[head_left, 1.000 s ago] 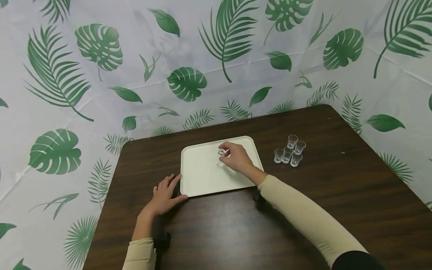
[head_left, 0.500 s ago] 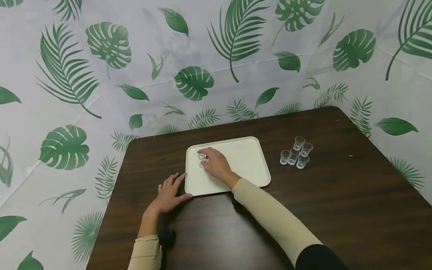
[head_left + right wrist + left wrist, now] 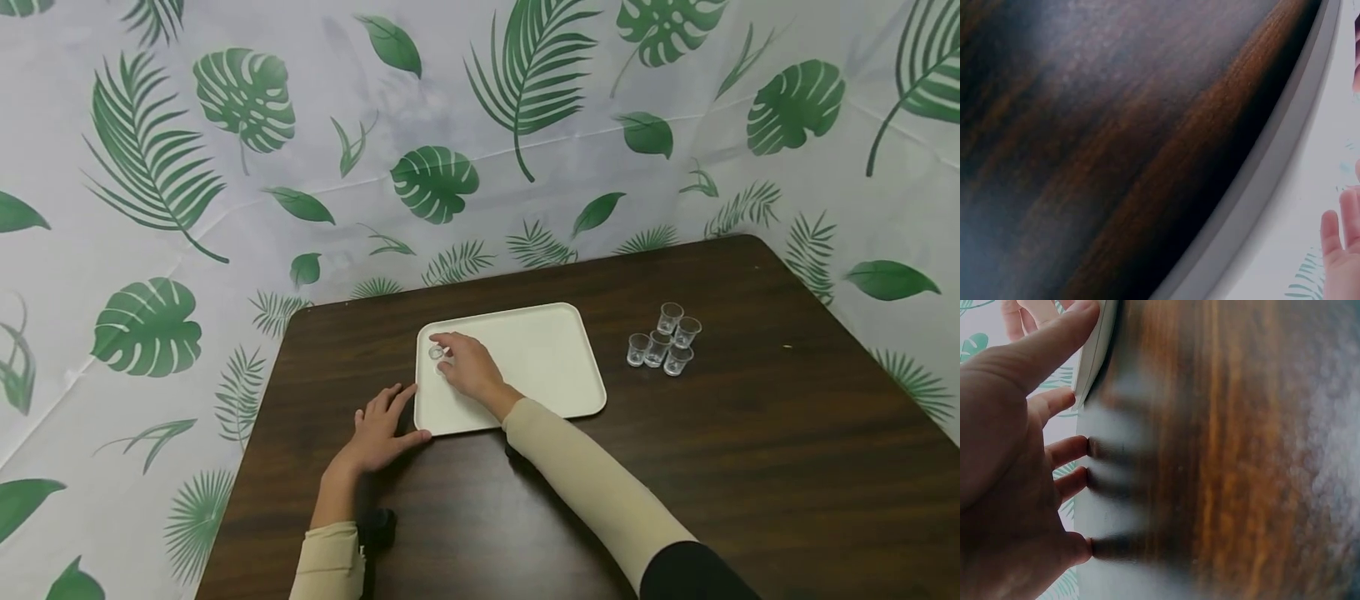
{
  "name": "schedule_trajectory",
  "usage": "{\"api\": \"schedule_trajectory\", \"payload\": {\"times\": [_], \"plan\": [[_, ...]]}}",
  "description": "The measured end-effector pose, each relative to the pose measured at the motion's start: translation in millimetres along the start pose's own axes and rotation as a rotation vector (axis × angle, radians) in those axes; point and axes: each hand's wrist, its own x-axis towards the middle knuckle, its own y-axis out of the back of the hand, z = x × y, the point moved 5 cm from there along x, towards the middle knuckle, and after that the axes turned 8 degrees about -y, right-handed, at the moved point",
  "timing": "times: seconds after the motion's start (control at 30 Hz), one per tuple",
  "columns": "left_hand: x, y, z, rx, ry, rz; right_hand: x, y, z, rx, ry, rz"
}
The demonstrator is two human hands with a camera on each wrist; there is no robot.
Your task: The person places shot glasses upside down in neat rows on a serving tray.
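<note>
Clear cup (image 3: pixel 437 353) sits on the tray (image 3: pixel 540 354), near its left edge, pinched by the right hand (image 3: pixel 468 367). The left hand (image 3: pixel 378 429) lies flat on the table (image 3: pixel 750 467), fingers relaxed, thumb touching the tray's corner.

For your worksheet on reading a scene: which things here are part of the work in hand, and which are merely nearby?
In hand: right hand holding small clear cup; white tray; left hand touching the tray's corner; five clear cups waiting.
Nearby: dark wooden table; leaf-print backdrop.

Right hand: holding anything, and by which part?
The right hand pinches a small clear cup at its rim, over the tray. The left hand holds nothing.
</note>
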Motion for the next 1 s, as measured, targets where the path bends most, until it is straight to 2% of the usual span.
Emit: {"api": "schedule_trajectory", "payload": {"times": [0.2, 0.63, 0.87, 1.0], "plan": [[-3.9, 1.6, -3.1, 0.006, 0.0, 0.027, 2, -2, -3, 0.031, -0.006, -0.016], [-2.7, -1.8, -3.5, -0.021, 0.039, -0.009, -5, 6, -1, 0.051, 0.0, -0.051], [-1.9, 1.0, -3.3, -0.018, 0.026, -0.01, -10, 26, 1, 0.153, -0.02, -0.005], [1.4, -0.1, -0.8, -0.017, 0.024, -0.02, -17, 43, 7, 0.277, -0.058, 0.047]]}}
